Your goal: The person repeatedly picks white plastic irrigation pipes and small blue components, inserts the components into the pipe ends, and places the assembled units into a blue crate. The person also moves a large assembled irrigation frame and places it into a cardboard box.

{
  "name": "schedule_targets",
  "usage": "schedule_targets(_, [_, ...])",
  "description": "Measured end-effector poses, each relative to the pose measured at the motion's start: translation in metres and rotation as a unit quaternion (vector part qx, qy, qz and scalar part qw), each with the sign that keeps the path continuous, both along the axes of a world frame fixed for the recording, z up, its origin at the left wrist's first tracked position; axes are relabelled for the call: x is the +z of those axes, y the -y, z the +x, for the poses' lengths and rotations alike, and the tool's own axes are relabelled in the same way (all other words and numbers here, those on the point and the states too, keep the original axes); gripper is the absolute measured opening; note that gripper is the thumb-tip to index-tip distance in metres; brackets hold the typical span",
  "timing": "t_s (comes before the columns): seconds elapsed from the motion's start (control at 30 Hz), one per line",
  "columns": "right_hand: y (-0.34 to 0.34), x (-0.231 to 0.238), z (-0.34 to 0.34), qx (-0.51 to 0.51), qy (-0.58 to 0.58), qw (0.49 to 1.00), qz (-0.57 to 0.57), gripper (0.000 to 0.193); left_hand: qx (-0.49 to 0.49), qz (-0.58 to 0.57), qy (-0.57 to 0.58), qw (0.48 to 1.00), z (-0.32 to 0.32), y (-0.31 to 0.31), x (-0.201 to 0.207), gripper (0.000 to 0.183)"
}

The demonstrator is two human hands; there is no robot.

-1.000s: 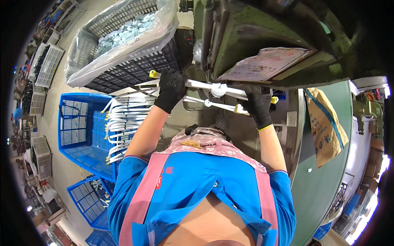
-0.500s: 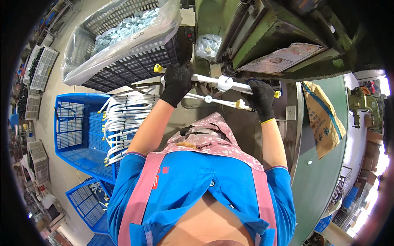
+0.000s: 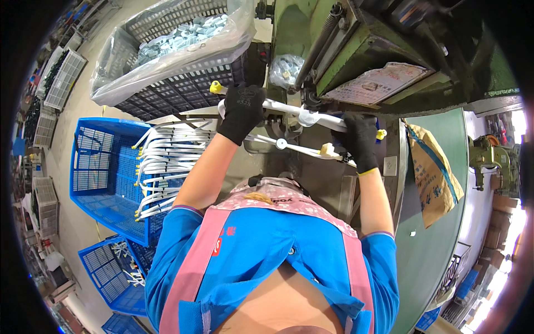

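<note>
My left hand (image 3: 243, 114), in a black glove, is closed round the left part of a white tube (image 3: 283, 108). A yellow end cap (image 3: 216, 87) sticks out beyond it. My right hand (image 3: 361, 142), also gloved, grips the tube's right end, near a second yellow cap (image 3: 381, 134). Between my hands a white round disc (image 3: 307, 118) sits on the tube, its upper edge partly hidden by the dark tip of the press (image 3: 311, 100). Nearer me runs a thinner white bar (image 3: 303, 149) with a small round joint (image 3: 281, 143) and a cream block (image 3: 327, 150).
Bent white tubes (image 3: 169, 161) with yellow caps lie stacked across a blue crate (image 3: 105, 209). A black crate (image 3: 183, 92), lined with plastic, holds grey-blue small parts (image 3: 181, 42). The green press body (image 3: 356, 61) stands ahead; a brown sack (image 3: 436, 178) lies on the green surface at right.
The disc, fully visible before, now lies under the press tip, which covers its upper edge. Both hands keep their grip on the tube. The whole view has shifted slightly.
</note>
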State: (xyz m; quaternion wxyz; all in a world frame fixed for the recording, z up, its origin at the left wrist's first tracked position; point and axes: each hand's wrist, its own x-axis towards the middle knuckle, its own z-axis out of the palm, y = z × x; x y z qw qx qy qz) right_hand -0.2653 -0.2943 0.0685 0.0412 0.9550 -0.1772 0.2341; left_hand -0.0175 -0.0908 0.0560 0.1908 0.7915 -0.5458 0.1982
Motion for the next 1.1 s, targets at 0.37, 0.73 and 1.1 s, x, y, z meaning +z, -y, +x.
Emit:
schedule_targets(0.37, [-0.027, 0.001, -0.039, 0.21, -0.092, 0.97, 0.074, 0.032, 0.04, -0.059, -0.047, 0.996, -0.069, -0.075, -0.01, 0.02])
schedule_targets(0.73, [-0.065, -0.003, -0.048, 0.357, -0.405, 0.687, 0.487, 0.011, 0.392, -0.01, 0.039, 0.919, -0.238, -0.136, 0.012, 0.002])
schedule_targets(1.1, [-0.206, 0.037, -0.068, 0.518, -0.601, 0.388, 0.468, 0.01, 0.603, -0.191, 0.149, 0.76, -0.411, -0.201, 0.069, 0.049])
